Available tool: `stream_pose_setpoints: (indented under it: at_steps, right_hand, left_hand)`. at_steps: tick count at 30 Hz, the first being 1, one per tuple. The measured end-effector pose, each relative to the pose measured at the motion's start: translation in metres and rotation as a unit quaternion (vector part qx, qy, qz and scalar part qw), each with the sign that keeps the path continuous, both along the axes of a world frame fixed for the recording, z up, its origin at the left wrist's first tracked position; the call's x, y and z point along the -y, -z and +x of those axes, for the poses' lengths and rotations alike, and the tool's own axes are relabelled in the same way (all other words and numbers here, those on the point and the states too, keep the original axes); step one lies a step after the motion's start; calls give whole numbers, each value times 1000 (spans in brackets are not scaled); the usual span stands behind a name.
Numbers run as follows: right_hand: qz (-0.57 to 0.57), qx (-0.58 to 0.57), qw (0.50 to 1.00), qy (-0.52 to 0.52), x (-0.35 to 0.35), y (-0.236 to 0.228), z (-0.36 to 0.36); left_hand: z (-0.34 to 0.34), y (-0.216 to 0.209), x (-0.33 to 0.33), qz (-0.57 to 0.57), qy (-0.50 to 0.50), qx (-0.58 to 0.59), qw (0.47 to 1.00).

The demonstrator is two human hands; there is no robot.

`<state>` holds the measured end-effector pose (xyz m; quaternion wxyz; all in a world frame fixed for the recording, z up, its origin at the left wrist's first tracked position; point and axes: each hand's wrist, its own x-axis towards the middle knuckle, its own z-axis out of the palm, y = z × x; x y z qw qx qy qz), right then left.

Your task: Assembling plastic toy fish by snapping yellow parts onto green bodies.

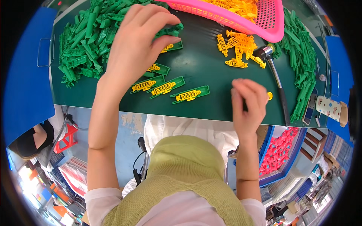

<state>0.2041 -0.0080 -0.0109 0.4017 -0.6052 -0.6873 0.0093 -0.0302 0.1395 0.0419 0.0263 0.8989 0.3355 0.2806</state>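
My left hand (137, 35) reaches over the green plastic pile (85, 41), its thumb and curved fingers apart. A green piece (176, 29) shows in the gap between them; whether they touch it I cannot tell. Below, several green trays with yellow ribbed inserts (190, 95) lie in a slanting row, some partly hidden by the hand. My right hand (249, 103) hovers near the table's front edge, fingers curled and the thumb close to the index finger. Anything inside it is hidden. Beside its knuckles shows a yellow round end (269, 95).
A small heap of yellow inserts (241, 47) lies beyond my right hand, beside a hammer (277, 77). The pink basket (226, 17) at the back holds more yellow parts. Long green strips (301, 64), a phone (310, 107) and a patterned case (329, 107) lie at the right.
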Motion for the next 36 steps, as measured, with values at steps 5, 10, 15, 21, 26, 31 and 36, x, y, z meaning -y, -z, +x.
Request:
stream_pose_setpoints:
  at_steps: [5,10,15,21,26,31,36]
  right_hand:
    - [-75,88,991,73,-25,-7,10]
    - [-74,86,991,65,-28,-7,17]
    - [-104,45,993,19,-18,-5,21]
    - [-199,-140,967,74,-9,-21,27]
    - [-237,-315,919,-3,2,-30,28]
    - [-211,-78,974,-30,13,-25,26]
    - [-131,40,989,-58,10,-27,32]
  left_hand:
    - [12,-11,56,-103,103,74,987]
    - [40,18,116,-107,168,-19,980]
    - [51,37,121,-106,98,-68,987]
    - [31,31,119,-136,32,4,990]
    - [15,37,112,-103,-12,-6,995]
    - [13,37,104,-82,-57,2,995]
    - [11,33,114,-90,-18,-9,996]
